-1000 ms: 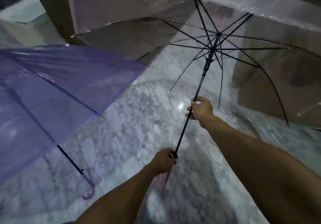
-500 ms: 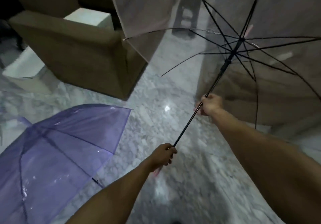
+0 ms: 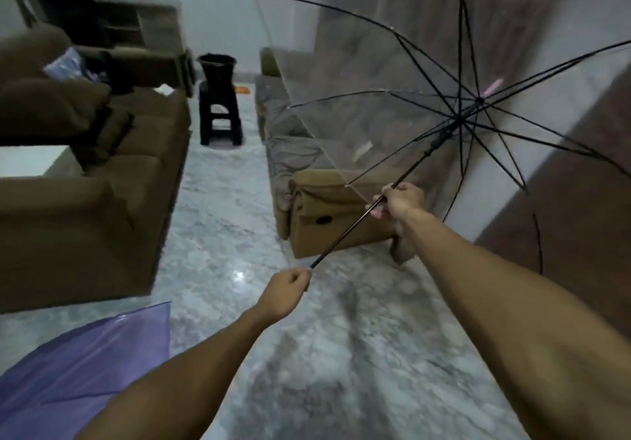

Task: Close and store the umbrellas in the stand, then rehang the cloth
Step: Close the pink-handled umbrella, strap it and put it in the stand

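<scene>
Since half a second ago you have swung the clear plastic umbrella with black ribs [image 3: 392, 98] up and to the right, and your view has lifted with it: the brown sofa on the left [image 3: 85, 207] now fills that side and the far end of the room has come into sight. Its canopy is still fully spread, so the closing step has not begun, by my reading.

Your left hand [image 3: 285, 291] has its grip closed tight on the handle end of the black shaft [image 3: 345, 234]. Your right hand [image 3: 399, 202] has its grip closed on the shaft higher up, below the runner [image 3: 440, 139]; sliding that runner down toward you looks like the next move.

Count two umbrellas: the clear one in your hands, and a purple translucent umbrella [image 3: 85, 364] lying open on the marbled grey floor [image 3: 222, 234] at lower left, only partly in view. One black bucket-like container on a black stool [image 3: 218, 98] stands at the far end between two sofas; it may be the stand, though I cannot tell. I cannot pick out the cloth.
</scene>
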